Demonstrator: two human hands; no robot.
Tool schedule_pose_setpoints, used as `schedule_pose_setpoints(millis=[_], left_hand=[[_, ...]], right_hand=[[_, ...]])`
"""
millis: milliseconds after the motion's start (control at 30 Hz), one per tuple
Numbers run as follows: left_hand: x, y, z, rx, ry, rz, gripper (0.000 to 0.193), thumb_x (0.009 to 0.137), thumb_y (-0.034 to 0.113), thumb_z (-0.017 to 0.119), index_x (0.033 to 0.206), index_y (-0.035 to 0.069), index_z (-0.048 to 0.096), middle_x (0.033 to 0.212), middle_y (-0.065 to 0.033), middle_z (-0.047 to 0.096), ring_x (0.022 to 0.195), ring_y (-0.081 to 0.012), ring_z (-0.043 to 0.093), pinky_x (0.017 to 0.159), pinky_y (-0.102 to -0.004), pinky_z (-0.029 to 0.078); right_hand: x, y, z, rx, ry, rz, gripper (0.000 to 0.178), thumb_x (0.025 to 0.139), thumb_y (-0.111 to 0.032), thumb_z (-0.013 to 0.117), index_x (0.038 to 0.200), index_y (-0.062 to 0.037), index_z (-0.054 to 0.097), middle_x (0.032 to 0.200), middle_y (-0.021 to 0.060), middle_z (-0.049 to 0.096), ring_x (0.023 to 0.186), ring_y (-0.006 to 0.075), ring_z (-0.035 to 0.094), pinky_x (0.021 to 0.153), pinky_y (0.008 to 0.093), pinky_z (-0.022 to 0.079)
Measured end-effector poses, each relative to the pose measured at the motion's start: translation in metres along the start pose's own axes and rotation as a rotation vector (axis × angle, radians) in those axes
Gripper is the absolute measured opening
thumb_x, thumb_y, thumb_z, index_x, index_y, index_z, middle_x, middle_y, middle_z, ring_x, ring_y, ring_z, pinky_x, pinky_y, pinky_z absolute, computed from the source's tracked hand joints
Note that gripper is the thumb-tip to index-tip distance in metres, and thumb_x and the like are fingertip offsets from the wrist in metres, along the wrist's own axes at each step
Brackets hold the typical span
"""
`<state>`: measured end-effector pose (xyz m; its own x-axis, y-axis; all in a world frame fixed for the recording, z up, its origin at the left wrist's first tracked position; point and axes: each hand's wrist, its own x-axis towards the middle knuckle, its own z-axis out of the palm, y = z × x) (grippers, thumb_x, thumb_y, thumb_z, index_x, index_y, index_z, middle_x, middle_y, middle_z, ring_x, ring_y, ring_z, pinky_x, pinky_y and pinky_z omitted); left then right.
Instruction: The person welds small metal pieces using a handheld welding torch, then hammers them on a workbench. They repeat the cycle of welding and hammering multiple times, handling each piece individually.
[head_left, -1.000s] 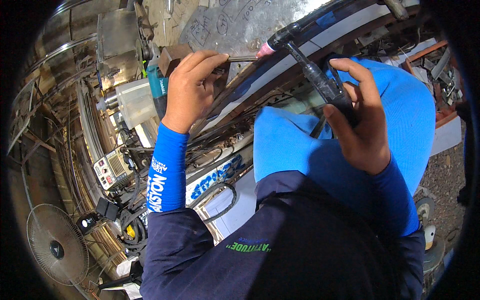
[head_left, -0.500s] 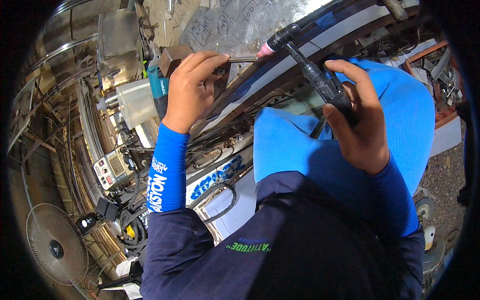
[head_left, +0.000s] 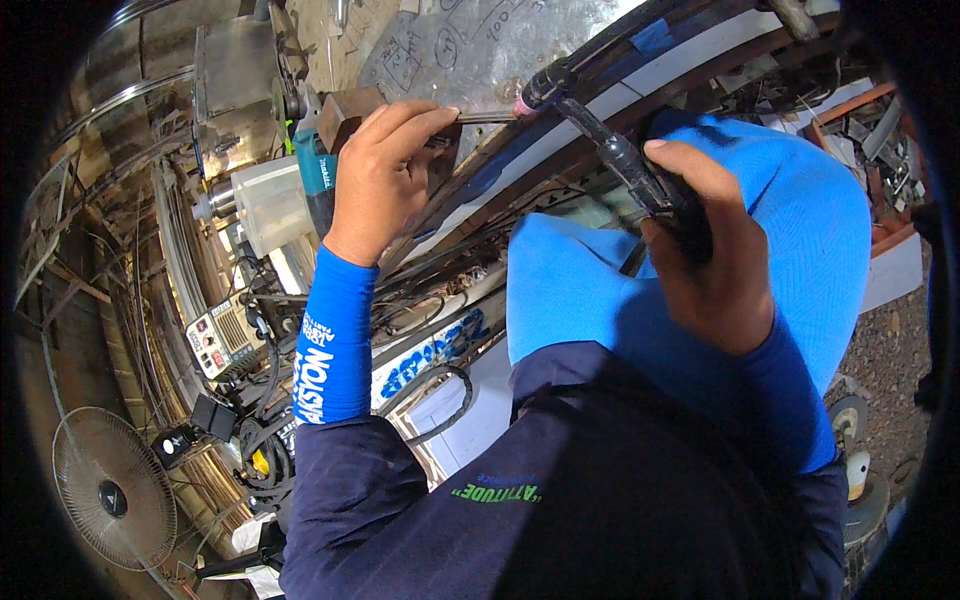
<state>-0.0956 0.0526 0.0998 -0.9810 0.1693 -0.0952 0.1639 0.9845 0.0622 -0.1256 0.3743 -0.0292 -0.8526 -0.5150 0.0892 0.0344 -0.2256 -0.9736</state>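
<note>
My right hand (head_left: 715, 240) is wrapped round the black handle of a TIG welding torch (head_left: 625, 155). The torch's pink nozzle (head_left: 522, 106) sits at the end of a thin metal rod or strip (head_left: 485, 117); whether they touch I cannot tell. With its fingertips, my left hand (head_left: 385, 175) pinches the other end of this thin metal piece, over the table edge. A brown rectangular metal block or tube (head_left: 345, 118) stands just behind my left hand, which partly hides it.
A teal angle grinder (head_left: 314, 165) lies left of my left hand. Farther left are a clear plastic container (head_left: 268, 210), a welding machine (head_left: 228, 338) with cables and a fan (head_left: 113, 498). Marked sheet metal (head_left: 450, 50) lies ahead. Metal scraps (head_left: 880, 140) fill a bin at right.
My right hand has tilted and shifted the torch slightly, its head now lower and a little left, nearer the end of the metal piece. My left hand has stayed in place.
</note>
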Motion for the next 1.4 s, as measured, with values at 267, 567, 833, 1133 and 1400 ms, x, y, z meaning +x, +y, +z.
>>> schedule_pose_setpoints(millis=[267,567,833,1133,1400], left_hand=[[0.000,0.000,0.001,-0.001,0.004,0.004,0.056,0.076,-0.018,0.072,0.125,0.009,0.079,0.120,-0.0132,0.076,0.107,-0.0349,0.073,0.092,-0.0401,0.059],[0.001,-0.001,0.001,-0.008,0.004,0.007,0.056,0.075,-0.018,0.072,0.125,0.008,0.079,0.120,-0.0131,0.076,0.107,-0.0354,0.073,0.092,-0.0403,0.059],[0.001,-0.001,0.001,-0.009,0.004,0.015,0.056,0.076,-0.017,0.072,0.125,0.008,0.079,0.120,-0.0132,0.076,0.108,-0.0359,0.072,0.094,-0.0408,0.059],[0.000,-0.003,0.001,-0.018,0.017,0.036,0.055,0.076,-0.016,0.072,0.124,0.009,0.080,0.119,-0.0133,0.076,0.106,-0.0357,0.073,0.093,-0.0407,0.059],[0.002,-0.003,0.004,-0.028,0.081,0.076,0.046,0.076,-0.011,0.074,0.118,0.008,0.079,0.113,-0.0108,0.076,0.098,-0.0373,0.071,0.085,-0.0442,0.059]], right_hand=[[0.002,0.003,0.002,-0.155,0.038,-0.162,0.067,0.100,0.001,0.071,0.159,-0.0014,0.040,0.111,0.0129,0.070,0.080,0.0132,0.058,0.072,0.0288,0.048],[-0.005,0.006,0.009,0.048,0.169,-0.149,0.055,0.100,0.014,0.062,0.150,0.0029,0.044,0.157,0.0251,0.048,0.085,0.0150,0.059,0.073,0.0304,0.050],[-0.021,0.007,0.022,0.201,0.125,0.016,0.065,0.103,0.006,0.065,0.160,-0.0008,0.033,0.104,0.0096,0.064,0.076,0.0098,0.052,0.069,0.0265,0.042],[-0.031,0.007,0.044,0.188,0.176,0.056,0.069,0.104,0.003,0.066,0.163,-0.0041,0.030,0.097,0.0053,0.062,0.078,0.0078,0.052,0.071,0.0254,0.041],[-0.036,0.010,0.049,0.148,0.161,0.051,0.070,0.106,-0.001,0.067,0.164,-0.0059,0.027,0.107,0.0065,0.064,0.086,0.0088,0.054,0.079,0.0256,0.044]])
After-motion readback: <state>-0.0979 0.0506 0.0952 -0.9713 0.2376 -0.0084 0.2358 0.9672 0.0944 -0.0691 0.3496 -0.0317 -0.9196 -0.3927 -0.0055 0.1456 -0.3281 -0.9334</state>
